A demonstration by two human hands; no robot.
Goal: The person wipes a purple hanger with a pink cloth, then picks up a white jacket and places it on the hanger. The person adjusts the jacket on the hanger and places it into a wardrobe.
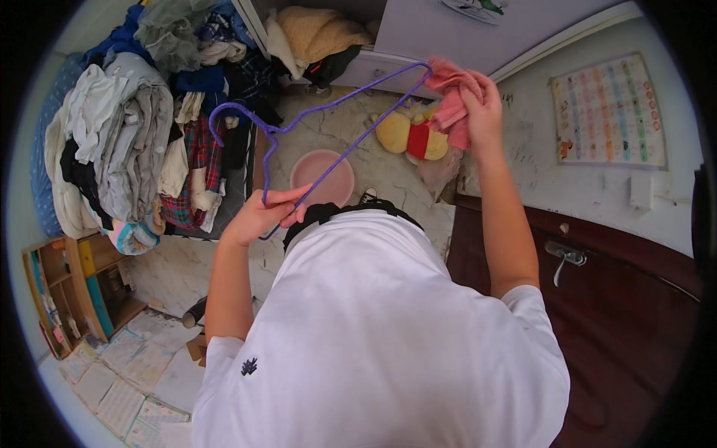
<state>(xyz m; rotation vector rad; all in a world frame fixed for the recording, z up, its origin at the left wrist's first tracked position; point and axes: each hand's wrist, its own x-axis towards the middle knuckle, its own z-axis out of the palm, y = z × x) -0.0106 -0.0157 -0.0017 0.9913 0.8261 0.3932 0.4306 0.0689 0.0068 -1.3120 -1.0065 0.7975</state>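
A purple clothes hanger [351,154] is held out in front of me, its hook pointing left. My left hand [263,214] grips the hanger near its lower left corner, fingers closed round the bar. At the hanger's far right corner, my right hand [482,112] is closed on a pink cloth [450,93]. The cloth hangs down from my fingers and touches the hanger's tip; whether it is looped over the bar I cannot tell. Below the hanger, a pink basin [328,173] stands on the floor.
Piled clothes [127,142] fill the left side. A yellow and red stuffed toy [411,138] lies beyond the basin. At the back is an open cabinet with a tan blanket [321,36] inside. A dark red door [582,321] stands at right, a wooden shelf [82,287] at lower left.
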